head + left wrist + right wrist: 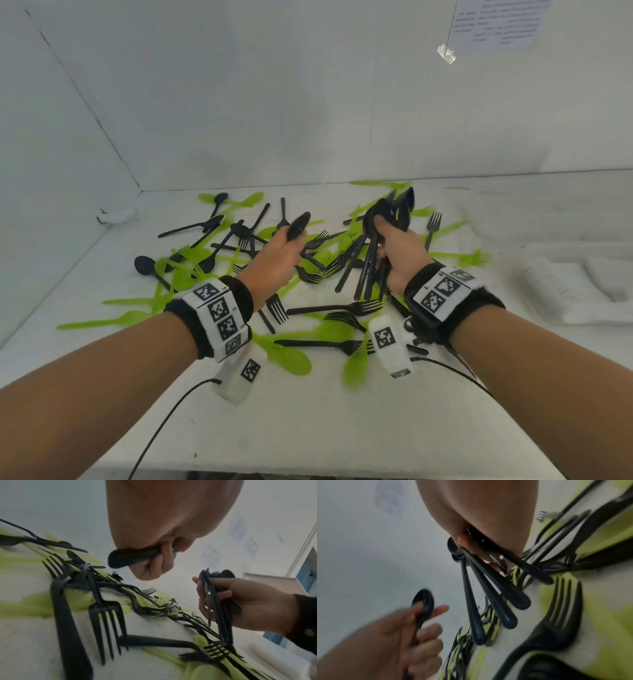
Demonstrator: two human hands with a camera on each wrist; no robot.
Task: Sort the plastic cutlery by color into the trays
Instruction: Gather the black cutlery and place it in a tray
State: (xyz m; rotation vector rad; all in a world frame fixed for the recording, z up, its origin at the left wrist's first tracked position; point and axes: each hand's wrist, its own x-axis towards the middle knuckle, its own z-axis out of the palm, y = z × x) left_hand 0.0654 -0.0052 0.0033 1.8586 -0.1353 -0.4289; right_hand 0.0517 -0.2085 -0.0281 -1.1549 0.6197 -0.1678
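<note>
A mixed heap of black cutlery (329, 308) and green cutlery (291, 356) covers the middle of the white table (308, 428). My left hand (277, 257) is raised over the heap and grips a single black spoon (297, 225), bowl pointing up; the same black spoon (123, 559) shows in the left wrist view. My right hand (399, 250) holds a bundle of black spoons (387, 219) upright, their handles hanging down below the fist. In the right wrist view the bundle's handles (488, 601) fan out beneath the palm.
White foam trays (582, 281) lie at the right side of the table. White walls close in the back and left. A small white object (116, 216) sits by the left wall. Black cables (161, 428) run from both wrists over the table's front edge.
</note>
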